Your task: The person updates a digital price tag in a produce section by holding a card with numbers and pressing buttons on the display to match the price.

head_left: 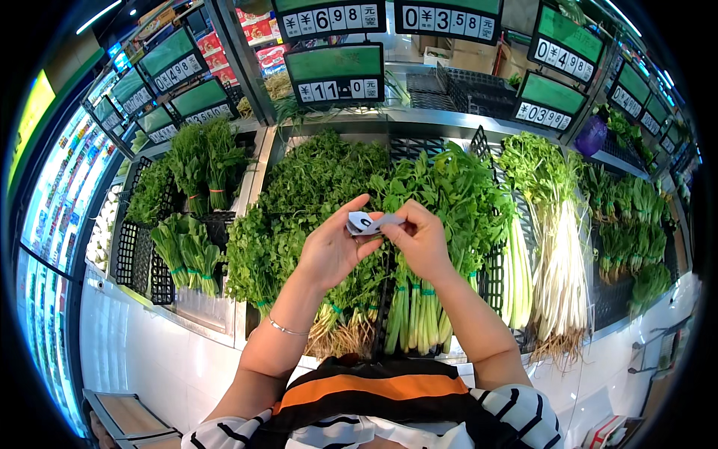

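Note:
Both hands meet over the vegetable display. My left hand (332, 247) holds a small stack of white number cards (362, 222) between thumb and fingers, palm turned up. My right hand (419, 238) pinches the right end of the cards, one of them lifted at an angle. Beneath the hands lie leafy green herbs with roots (269, 236) and banded bunches of celery (427, 308). Above them hangs a green price sign (335, 67) with number cards, its two middle cards unlike the others, one slot dark.
Long white-stemmed greens (561, 269) lie to the right, beside a black plastic crate divider (496, 269). Bundled leafy greens (188, 252) sit in black crates on the left. A metal post (241, 62) rises behind the display. More price signs (447, 19) hang overhead.

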Demonstrator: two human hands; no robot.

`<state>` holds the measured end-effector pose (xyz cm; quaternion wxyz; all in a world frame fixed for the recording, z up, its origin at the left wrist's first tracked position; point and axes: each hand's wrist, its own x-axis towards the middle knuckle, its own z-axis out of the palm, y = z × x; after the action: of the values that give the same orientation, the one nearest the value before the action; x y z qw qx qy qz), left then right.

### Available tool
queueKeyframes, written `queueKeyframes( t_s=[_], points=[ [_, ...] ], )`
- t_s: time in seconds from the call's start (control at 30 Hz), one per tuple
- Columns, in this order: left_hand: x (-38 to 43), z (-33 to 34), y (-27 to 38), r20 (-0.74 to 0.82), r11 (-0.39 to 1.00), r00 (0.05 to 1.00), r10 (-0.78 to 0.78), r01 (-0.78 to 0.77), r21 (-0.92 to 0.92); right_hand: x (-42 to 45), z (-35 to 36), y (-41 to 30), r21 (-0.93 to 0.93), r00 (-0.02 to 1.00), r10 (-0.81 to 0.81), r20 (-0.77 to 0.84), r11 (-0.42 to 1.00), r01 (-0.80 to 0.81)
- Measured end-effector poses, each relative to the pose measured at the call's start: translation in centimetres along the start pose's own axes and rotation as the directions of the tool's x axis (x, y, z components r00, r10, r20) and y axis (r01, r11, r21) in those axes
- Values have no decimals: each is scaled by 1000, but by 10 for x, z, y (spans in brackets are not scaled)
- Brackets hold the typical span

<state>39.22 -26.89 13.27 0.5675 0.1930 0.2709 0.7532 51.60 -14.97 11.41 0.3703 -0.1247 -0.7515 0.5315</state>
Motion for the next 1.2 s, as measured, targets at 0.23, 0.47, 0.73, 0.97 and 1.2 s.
queueKeyframes(
  t_s=[0.23,0.47,0.73,0.97,1.2],
  points=[
    [-37,16,-19,-70,992,997,-37,45,119,-21,-9,-8,307,989,144,31,940,-146],
    [-62,25,-21,-13,963,990,-144,143,229,-32,-13,-28,582,965,214,150,770,-261],
    [-74,18,-35,24,954,980,-196,185,234,-34,-29,-28,238,996,16,-83,971,5],
    [-72,14,-54,-312,985,949,40,15,174,-63,-18,-35,-89,985,-163,59,982,168],
    [-78,17,-52,-296,971,951,-94,153,184,-78,-22,-21,76,998,62,-17,995,-60]
  ],
)
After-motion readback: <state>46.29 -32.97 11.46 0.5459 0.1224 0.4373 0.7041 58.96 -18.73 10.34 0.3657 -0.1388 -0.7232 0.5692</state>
